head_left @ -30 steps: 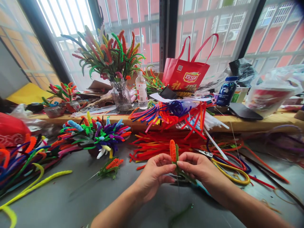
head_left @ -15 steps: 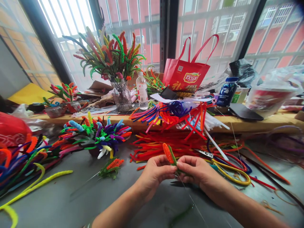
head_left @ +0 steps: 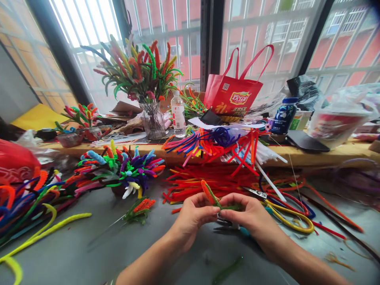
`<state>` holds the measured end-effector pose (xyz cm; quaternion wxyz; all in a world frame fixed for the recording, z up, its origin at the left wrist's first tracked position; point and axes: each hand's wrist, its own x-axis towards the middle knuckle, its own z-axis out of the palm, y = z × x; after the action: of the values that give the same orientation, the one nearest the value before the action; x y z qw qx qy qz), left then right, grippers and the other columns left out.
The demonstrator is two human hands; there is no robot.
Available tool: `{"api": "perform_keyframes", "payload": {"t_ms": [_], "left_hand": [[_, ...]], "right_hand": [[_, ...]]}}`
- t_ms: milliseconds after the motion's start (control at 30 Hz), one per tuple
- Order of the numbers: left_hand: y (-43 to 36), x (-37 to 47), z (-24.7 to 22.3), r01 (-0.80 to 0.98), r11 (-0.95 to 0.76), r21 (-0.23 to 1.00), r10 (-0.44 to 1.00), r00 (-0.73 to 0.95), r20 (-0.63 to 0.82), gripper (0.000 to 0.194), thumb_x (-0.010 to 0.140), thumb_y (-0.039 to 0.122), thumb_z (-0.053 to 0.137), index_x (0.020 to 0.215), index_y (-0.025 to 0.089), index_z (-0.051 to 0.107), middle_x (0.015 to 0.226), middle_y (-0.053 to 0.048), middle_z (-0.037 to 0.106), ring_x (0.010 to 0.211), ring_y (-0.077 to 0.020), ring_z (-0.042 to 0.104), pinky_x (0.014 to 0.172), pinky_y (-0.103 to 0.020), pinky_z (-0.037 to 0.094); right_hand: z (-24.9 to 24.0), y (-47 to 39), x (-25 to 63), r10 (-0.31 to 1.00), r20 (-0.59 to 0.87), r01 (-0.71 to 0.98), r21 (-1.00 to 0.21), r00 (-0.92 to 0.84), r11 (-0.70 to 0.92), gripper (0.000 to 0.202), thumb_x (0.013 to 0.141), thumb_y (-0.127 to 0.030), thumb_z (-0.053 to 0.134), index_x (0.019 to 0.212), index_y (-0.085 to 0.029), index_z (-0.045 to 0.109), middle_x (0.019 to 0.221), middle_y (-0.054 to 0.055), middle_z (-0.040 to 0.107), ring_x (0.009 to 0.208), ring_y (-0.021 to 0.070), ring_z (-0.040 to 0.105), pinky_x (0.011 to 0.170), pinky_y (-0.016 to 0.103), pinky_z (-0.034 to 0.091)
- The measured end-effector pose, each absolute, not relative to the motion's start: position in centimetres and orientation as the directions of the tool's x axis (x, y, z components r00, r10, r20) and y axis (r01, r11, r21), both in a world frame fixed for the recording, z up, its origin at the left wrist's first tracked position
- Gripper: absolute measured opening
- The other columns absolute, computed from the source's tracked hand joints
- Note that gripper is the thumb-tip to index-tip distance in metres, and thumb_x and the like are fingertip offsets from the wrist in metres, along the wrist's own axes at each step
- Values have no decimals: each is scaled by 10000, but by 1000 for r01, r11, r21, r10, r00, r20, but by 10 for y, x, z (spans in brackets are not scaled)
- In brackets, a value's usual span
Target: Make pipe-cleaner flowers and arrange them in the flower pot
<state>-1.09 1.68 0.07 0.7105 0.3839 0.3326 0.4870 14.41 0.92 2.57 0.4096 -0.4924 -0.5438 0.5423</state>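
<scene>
Both hands meet at the middle of the grey table, fingers pinched together. My left hand (head_left: 194,215) grips the base of an orange-and-green pipe-cleaner flower (head_left: 210,192), whose orange tip points up and left. My right hand (head_left: 245,211) pinches at the same base from the right, with a green pipe cleaner (head_left: 231,207) running sideways along its fingertips. The fingers hide the join. Beneath the hands lies a pair of pliers (head_left: 225,226), partly covered by the right hand. A finished-looking orange and green flower piece (head_left: 142,208) on a thin wire rests to the left.
Red pipe cleaners (head_left: 204,178) lie in a pile beyond the hands. Yellow-handled scissors (head_left: 292,221) are at the right. A multicoloured pipe-cleaner bunch (head_left: 124,170) stands at the left. On the wooden ledge are a glass vase (head_left: 152,120), a water bottle (head_left: 178,114) and a red bag (head_left: 234,93).
The orange piece has turned and tilted slightly left. The green pipe cleaner now shows stretching to the right. My right hand has shifted a little, uncovering more of the pliers.
</scene>
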Motion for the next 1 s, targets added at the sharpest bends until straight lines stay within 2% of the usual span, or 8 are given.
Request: {"api": "perform_keyframes", "payload": {"t_ms": [200,433,600,767,900,1000], "left_hand": [[16,-11,1,-466,275,841,935,333,-122,156,677,200,724,813,125,704,753,-33,659,634,-83,580,618,-180,435],[20,-11,-2,-433,246,867,937,334,-99,202,632,215,768,813,145,713,769,-22,661,639,-79,575,649,-194,430],[19,-11,-2,-401,251,881,927,362,-99,187,640,245,765,784,143,705,694,-9,626,602,-75,531,605,-194,406],[20,-12,-5,-451,195,871,965,246,-89,176,623,273,776,709,158,674,688,19,573,603,-66,485,555,-176,368],[22,-10,-6,-486,186,854,979,167,-118,204,582,270,797,705,164,674,658,32,546,574,-60,456,532,-171,353],[22,-7,-7,-511,180,840,981,159,-113,201,569,260,803,686,161,674,647,29,550,574,-62,458,556,-174,369]], "right_hand": [[26,13,147,980,-83,107,-992,-179,-65,189,616,-223,726,757,-145,627,688,-22,653,619,99,546,594,215,403],[25,14,146,974,-119,46,-993,-195,-112,257,585,-202,750,798,-148,615,671,-2,691,626,126,608,610,239,432],[25,13,144,969,-140,7,-990,-205,-142,265,569,-196,762,788,-149,622,672,-1,690,617,124,602,604,243,430],[23,14,146,962,-147,-48,-986,-229,-162,223,621,-269,740,791,-152,654,648,-11,664,606,118,586,580,234,408],[25,14,146,942,-147,43,-989,-301,-140,191,671,-290,699,766,-125,685,690,19,667,655,123,585,618,231,414],[27,14,146,938,-124,157,-985,-323,-76,183,695,-287,667,748,-113,682,633,6,631,593,107,543,577,219,400]]}}
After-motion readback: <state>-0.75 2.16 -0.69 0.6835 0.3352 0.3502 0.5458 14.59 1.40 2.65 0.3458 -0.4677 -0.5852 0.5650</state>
